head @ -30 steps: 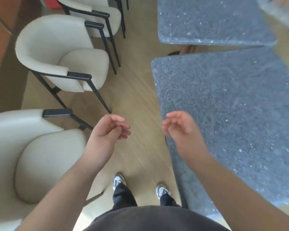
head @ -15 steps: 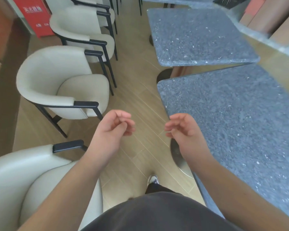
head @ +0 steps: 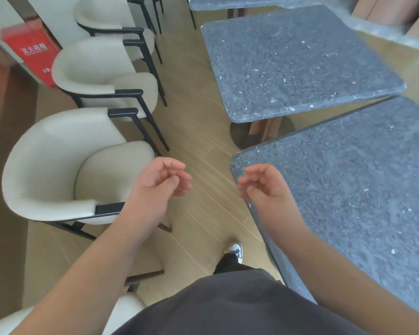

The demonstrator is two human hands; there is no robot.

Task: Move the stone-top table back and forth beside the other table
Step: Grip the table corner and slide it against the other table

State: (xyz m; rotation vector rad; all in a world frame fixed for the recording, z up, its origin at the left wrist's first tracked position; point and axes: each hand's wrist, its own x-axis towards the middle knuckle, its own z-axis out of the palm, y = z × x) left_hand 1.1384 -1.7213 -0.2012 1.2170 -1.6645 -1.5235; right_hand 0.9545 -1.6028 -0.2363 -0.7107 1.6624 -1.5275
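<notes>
Two grey stone-top tables stand on my right. The near table (head: 363, 189) runs from mid-frame to the lower right edge. The far table (head: 293, 59) sits beyond it with a narrow gap between them, its wooden post and round base showing under the front edge. My right hand (head: 264, 184) hovers at the near table's left corner, fingers loosely curled, holding nothing. Over the wooden floor my left hand (head: 162, 182) floats between chair and table, also loosely curled with nothing in it.
A row of cream armchairs with black frames lines the left: one (head: 65, 175) beside my left arm, another (head: 99, 76) behind it, a third (head: 109, 18) further back. A red box (head: 32, 52) leans at the wall. The wood-floor aisle (head: 198, 131) runs between chairs and tables.
The view has tilted up and I have stepped forward along the aisle; more of the far table and chairs shows. Both hands stay raised, loosely curled, holding nothing.
</notes>
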